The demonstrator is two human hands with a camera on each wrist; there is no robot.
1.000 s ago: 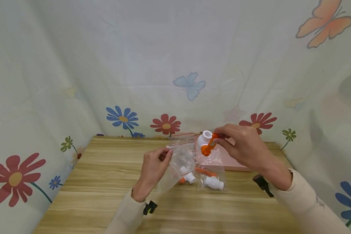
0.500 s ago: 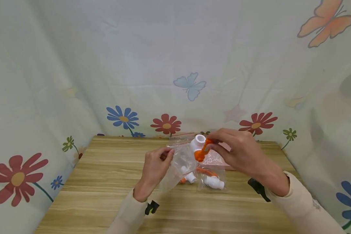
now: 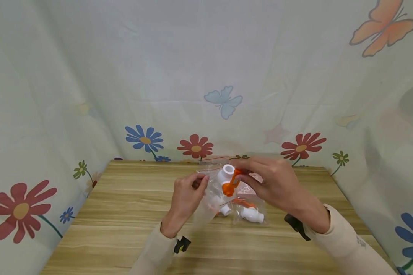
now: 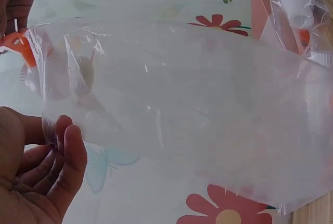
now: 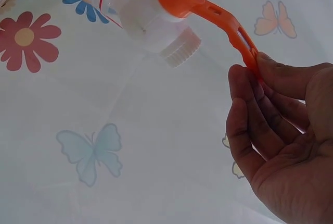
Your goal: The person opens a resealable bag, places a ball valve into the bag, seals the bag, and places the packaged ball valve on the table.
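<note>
My right hand [image 3: 275, 183] pinches the orange lever of a white plastic ball valve [image 3: 224, 177] between thumb and fingers. In the right wrist view the orange lever [image 5: 229, 23] slants down to the fingertips. My left hand [image 3: 187, 196] pinches the rim of a clear zip bag [image 4: 182, 104]. At the bag's mouth hangs the valve, part of its white body seen through the film in the left wrist view. How deep it sits inside, I cannot tell. A red seal line crosses near the body in the right wrist view.
Another bagged valve [image 3: 252, 214] with an orange lever lies on the wooden table [image 3: 130, 214]. A second white valve [image 3: 225, 209] beside it is partly covered by the held bag. A pink box [image 4: 261, 5] is behind them. A flower-printed curtain [image 3: 179, 76] surrounds the table.
My right hand has brought the valve left and down, from over the pink box to the bag's mouth. My left hand, still pinching the bag, has shifted slightly right.
</note>
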